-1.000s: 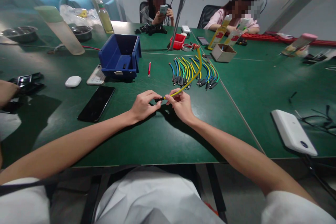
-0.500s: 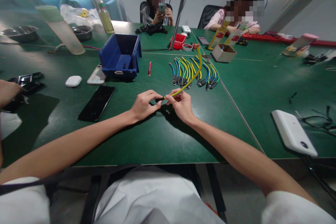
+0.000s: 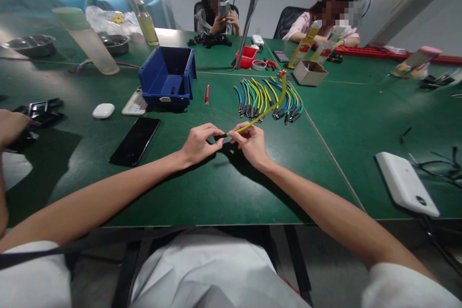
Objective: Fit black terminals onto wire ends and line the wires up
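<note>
At the left edge of the green table [image 3: 202,197], another person's hand [image 3: 12,127] is beside some black items [image 3: 43,111], too blurred to make out. Next comes a small white case [image 3: 103,111], then a black phone [image 3: 135,142] lying flat at a slant. Beyond the phone, a blue bin [image 3: 148,74] sits near the far end of a pale phone-like slab [image 3: 133,103]. A thin red piece [image 3: 207,95] lies to the bin's right.

Nearer the person, the left hand [image 3: 200,145] has thumb and fingers pinched on the black end [image 3: 219,137] of a yellow cable [image 3: 265,113]. Just beside it, the right hand [image 3: 251,145] pinches the yellow length close to that end. From there the cable curves up and away to the right, finishing in splayed copper strands [image 3: 282,74].

Behind the right hand, blue, green and yellow cables [image 3: 256,98] lie in two bunches, black ends towards the person. Farther right are a small cardboard box [image 3: 308,77], a white device [image 3: 407,184] and black-framed glasses [image 3: 438,168].
</note>
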A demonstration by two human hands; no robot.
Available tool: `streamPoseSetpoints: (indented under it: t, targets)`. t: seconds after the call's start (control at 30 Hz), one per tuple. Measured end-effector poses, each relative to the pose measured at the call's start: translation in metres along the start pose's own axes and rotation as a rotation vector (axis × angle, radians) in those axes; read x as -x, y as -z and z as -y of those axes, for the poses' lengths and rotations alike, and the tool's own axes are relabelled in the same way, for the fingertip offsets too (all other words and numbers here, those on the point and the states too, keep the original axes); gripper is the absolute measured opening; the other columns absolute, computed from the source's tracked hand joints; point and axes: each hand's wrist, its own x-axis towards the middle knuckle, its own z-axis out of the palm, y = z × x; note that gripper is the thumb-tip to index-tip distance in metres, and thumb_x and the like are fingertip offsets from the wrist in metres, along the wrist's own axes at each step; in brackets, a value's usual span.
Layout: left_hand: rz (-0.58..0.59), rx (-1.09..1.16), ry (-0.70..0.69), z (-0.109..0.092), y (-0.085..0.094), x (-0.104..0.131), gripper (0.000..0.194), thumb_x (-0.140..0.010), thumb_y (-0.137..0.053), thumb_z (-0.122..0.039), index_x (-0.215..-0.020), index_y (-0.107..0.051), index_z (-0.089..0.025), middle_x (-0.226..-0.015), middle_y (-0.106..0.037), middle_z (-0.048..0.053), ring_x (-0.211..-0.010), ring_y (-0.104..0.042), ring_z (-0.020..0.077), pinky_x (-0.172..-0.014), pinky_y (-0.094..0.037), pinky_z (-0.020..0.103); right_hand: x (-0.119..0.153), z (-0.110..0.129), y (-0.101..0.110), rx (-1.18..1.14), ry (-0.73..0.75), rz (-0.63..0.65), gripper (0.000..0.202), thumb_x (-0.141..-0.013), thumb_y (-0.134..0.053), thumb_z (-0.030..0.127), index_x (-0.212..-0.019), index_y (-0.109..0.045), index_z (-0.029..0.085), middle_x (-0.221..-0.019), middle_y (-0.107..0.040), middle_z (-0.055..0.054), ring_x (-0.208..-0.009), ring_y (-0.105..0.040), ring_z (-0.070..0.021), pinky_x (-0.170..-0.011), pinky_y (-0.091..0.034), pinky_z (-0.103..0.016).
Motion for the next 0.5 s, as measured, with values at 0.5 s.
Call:
streamPoseSetpoints:
  t: [0.5]
  targets:
    - [0.043, 0.034, 0.082, -0.002, 0.0023, -0.0034, 0.007, -0.075, -0.065, -0.014, -0.08, -0.07, -0.014, -0.073, -0.067, 0.002, -0.06, -0.056, 0.0098, -0.059, -0.046, 0.022, -0.0021, -0.0003, 0.0016, 0.021, 0.038, 0.041, 0.027, -0.073, -0.075, 0.04, -0.076, -0.059, 0.019, -0.063, -0.062, 0.001, -0.053, -0.06, -0.0134, -0.047, -0.043, -0.023]
